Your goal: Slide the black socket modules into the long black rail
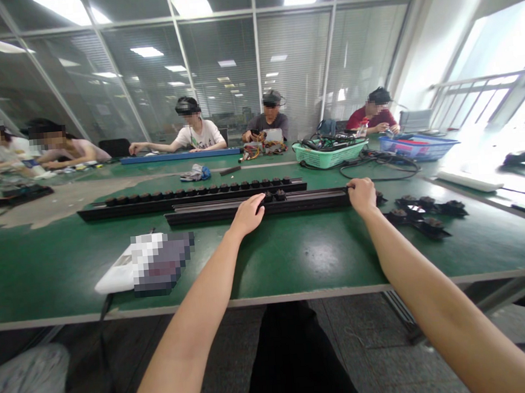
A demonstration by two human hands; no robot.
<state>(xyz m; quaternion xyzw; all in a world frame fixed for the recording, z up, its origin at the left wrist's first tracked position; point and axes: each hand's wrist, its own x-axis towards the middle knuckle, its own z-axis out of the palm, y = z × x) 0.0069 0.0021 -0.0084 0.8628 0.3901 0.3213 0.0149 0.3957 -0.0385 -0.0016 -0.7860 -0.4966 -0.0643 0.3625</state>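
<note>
A long black rail (213,215) with a groove lies across the table before me. My left hand (248,216) grips it near the middle, its fingers bent over the top beside two small black round-topped pieces (275,196) seated in the groove. At the rail's right end my right hand (363,194) is closed, fingertips on the end; whether they also pinch a small part is hidden. Behind lies a second black rail (190,197) carrying a row of several round-topped pieces. Several loose black pieces (427,214) lie right of my right hand.
A white device with a dark, blurred-out face (123,271) lies front left, its cable over the table edge. Farther back are a grey-blue glove (196,172), a green basket (329,155) of cables, a blue basket (417,148) and a loose black cable (381,166). Several people sit opposite.
</note>
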